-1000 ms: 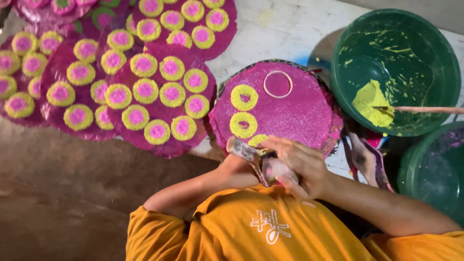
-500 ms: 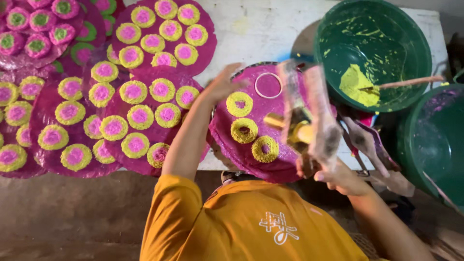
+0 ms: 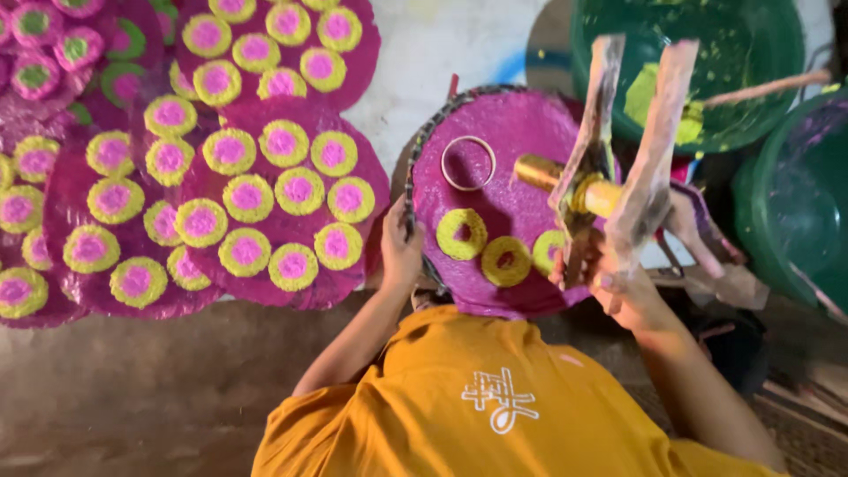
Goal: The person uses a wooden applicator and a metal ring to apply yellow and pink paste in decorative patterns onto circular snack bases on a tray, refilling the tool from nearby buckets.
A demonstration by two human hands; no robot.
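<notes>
Press tool (image 3: 609,177) — two long, paste-crusted wooden handles splayed in a V, with a brass-yellow cylinder crossing between them near the hinge — was held up over the right half of the magenta tray (image 3: 521,132). The right hand (image 3: 632,283) was closed around the lower ends of the handles, fingers wrapped tight from beneath; the grip low down probably gave leverage to squeeze. Handles stood well apart at the top, so the tool looked open.

Just below and left of that grip, three yellow rings (image 3: 505,261) lay in a row on the tray's near edge, each with a hole showing magenta through. Up and left of the grip sat a bare metal ring (image 3: 468,162), flat on the tray.

The left hand (image 3: 402,252) was pressed against the tray's left rim, thumb over the woven edge, fingers curled under — seemingly steadying or turning it. It held nothing else.

Beyond the grip, top right, a green basin (image 3: 707,62) held yellow paste and a stick; a second green basin (image 3: 795,203) stood to the right of it. Far to the left of both hands, finished trays (image 3: 283,203) overlapped, filled with yellow rings with pink centres. The orange shirt (image 3: 477,397) filled the foreground.
</notes>
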